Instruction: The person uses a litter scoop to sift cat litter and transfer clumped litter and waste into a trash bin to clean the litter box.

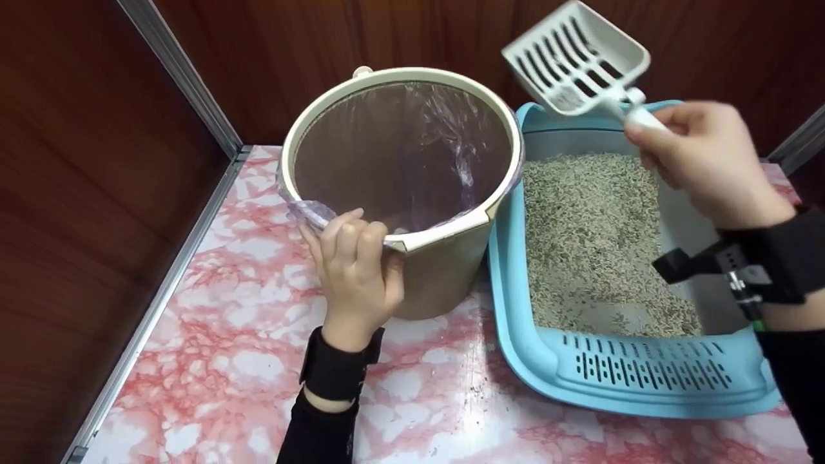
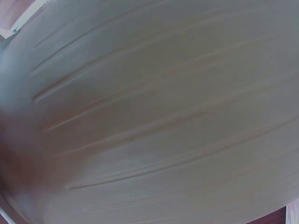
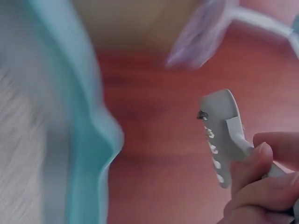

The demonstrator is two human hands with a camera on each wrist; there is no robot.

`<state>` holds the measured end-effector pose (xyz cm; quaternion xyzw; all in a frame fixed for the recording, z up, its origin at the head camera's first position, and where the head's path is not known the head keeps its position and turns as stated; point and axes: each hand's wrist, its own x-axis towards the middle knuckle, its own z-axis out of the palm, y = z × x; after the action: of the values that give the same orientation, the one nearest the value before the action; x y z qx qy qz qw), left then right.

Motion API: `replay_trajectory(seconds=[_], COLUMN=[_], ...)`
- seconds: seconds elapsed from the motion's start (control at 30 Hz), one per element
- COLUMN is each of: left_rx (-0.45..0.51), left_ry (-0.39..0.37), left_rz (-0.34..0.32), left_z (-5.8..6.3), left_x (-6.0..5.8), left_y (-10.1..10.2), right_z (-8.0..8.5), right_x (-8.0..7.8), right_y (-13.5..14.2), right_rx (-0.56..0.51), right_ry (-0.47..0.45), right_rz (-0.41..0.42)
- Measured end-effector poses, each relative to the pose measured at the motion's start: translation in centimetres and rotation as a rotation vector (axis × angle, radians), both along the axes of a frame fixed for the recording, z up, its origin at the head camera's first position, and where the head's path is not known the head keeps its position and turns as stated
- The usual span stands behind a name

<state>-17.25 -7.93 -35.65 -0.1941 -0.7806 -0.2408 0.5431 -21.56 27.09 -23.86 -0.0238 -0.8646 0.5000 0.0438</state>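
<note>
A beige waste bin [image 1: 438, 277] stands upright, lined with a thin purplish plastic bag [image 1: 312, 209] folded over its rim. My left hand [image 1: 351, 270] grips the bin's near rim, fingers over the edge and thumb outside. The bin's ribbed outer wall [image 2: 163, 116] fills the left wrist view. My right hand [image 1: 706, 151] holds a pale grey slotted litter scoop [image 1: 619, 48] by its handle, raised above the far side of a blue litter box [image 1: 512, 309]. Small bits cling to the scoop [image 3: 222, 112] in the right wrist view. Granular litter [image 1: 580, 212] covers much of the box floor.
The litter box stands close against the bin's right side. Dark wood-grain panels [image 1: 77, 161] with metal edging [image 1: 187, 258] rise at the left and back. Scattered litter grains lie on the red-and-white marbled surface [image 1: 232, 361] in front of the bin.
</note>
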Motion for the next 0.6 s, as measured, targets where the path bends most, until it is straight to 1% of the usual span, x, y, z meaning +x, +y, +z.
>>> replay_trajectory(seconds=[0.07, 0.1, 0.17, 0.2, 0.23, 0.3, 0.37, 0.43, 0.5, 0.6], left_rx=[-0.004, -0.005, -0.005, -0.006, -0.007, -0.009, -0.013, -0.015, -0.016, -0.014], left_ry=[-0.002, -0.003, -0.004, -0.005, -0.004, -0.005, -0.005, -0.006, -0.008, -0.007], left_rz=[-0.003, -0.005, -0.008, -0.008, -0.007, -0.005, -0.004, -0.006, -0.011, -0.015], left_z=[0.0, 0.1, 0.1, 0.1, 0.1, 0.1, 0.1, 0.2, 0.3, 0.3], left_x=[-0.1, -0.1, -0.2, -0.2, -0.2, -0.2, -0.3, -0.3, -0.4, -0.4], left_y=[0.2, 0.2, 0.4, 0.4, 0.4, 0.5, 0.6, 0.6, 0.7, 0.8], right_z=[1.3, 1.7, 2.2, 2.2, 2.2, 2.0, 1.7, 1.4, 1.1, 0.9], right_x=[-0.1, -0.1, -0.1, 0.0, 0.1, 0.5, 0.9, 1.1, 1.2, 1.2], right_y=[-1.9, -2.9, -5.3, -6.5, -7.7, -9.8, -11.2, -11.8, -12.0, -11.8], right_rx=[-0.007, 0.011, 0.098, 0.170, 0.258, 0.455, 0.637, 0.766, 0.821, 0.825], right_ry=[0.009, 0.016, 0.059, 0.091, 0.141, 0.268, 0.408, 0.534, 0.611, 0.676], right_rz=[0.062, 0.085, 0.129, 0.149, 0.165, 0.188, 0.203, 0.208, 0.212, 0.209])
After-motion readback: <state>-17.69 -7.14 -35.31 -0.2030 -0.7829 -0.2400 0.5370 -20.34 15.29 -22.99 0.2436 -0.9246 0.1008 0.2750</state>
